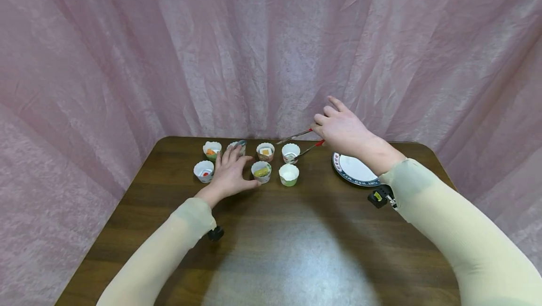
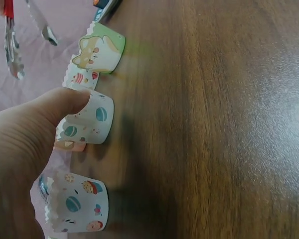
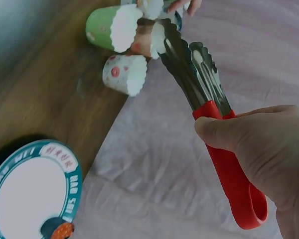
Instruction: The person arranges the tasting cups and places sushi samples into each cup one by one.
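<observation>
My right hand [image 1: 340, 129] grips a pair of metal tongs [image 3: 182, 64] by their red handles. The tongs' arms stand spread, their tips around and above the right-hand paper cup [image 1: 290, 148] of the back row. My left hand [image 1: 230, 173] reaches over the cups with its fingers spread. Its thumb [image 2: 70, 102] overlaps the white cup with blue-green print [image 2: 100, 119], which holds a yellow-green piece [image 1: 261, 173]; whether they touch I cannot tell. The fingertips partly hide a back-row cup [image 1: 242, 147] with something dark blue-green in it.
A green cup [image 1: 289, 179] stands at the front right of the group. Other cups hold an orange piece [image 1: 210, 152], a red-dotted piece [image 1: 205, 173] and a yellow-and-white piece [image 1: 266, 151]. A blue-rimmed plate [image 1: 355, 169] lies right on the wooden table [image 1: 271, 240]. Pink curtain [image 1: 271, 52] hangs behind.
</observation>
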Available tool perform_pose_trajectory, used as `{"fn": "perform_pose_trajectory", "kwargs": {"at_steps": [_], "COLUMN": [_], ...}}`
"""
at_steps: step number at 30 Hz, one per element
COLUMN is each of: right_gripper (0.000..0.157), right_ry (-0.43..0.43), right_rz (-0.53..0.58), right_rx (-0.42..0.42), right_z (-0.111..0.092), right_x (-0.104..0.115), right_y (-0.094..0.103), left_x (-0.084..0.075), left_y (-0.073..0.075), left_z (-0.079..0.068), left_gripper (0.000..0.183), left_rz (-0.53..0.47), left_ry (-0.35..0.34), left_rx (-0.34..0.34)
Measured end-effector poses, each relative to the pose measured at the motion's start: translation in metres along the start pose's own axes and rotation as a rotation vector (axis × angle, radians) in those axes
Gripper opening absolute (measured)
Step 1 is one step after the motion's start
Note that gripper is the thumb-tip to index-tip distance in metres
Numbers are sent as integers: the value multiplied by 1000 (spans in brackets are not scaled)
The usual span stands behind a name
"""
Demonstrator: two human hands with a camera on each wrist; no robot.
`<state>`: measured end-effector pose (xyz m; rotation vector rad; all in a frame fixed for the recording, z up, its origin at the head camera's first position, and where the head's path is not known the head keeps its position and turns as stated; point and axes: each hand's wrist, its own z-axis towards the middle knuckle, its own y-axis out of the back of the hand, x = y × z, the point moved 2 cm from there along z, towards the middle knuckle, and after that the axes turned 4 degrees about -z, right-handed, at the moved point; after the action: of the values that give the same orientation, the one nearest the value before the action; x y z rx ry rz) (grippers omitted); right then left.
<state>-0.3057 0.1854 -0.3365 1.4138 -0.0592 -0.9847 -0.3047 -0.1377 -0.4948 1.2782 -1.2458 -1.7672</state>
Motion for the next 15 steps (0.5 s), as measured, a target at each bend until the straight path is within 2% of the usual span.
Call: {"fn": "perform_pose_trajectory", "kwargs": {"at_steps": [4, 11, 15], "right_gripper": [51, 44, 54], "right_ry": [-17, -46, -57], "right_rz": [12, 25, 38], "right_rx": [-2, -27, -26], "right_z": [-14, -36, -49], "right_x": [-7, -16, -20], "right_y": [0, 0, 0], "left_x": [-1, -1, -2], "left_y": [5, 10, 11], "left_z": [-5, -12, -16], "left_gripper": [87, 90, 91], "left_rz": [-18, -41, -47], "left_ry": [-1, -24, -37], "left_rx": [-10, -14, -17]}}
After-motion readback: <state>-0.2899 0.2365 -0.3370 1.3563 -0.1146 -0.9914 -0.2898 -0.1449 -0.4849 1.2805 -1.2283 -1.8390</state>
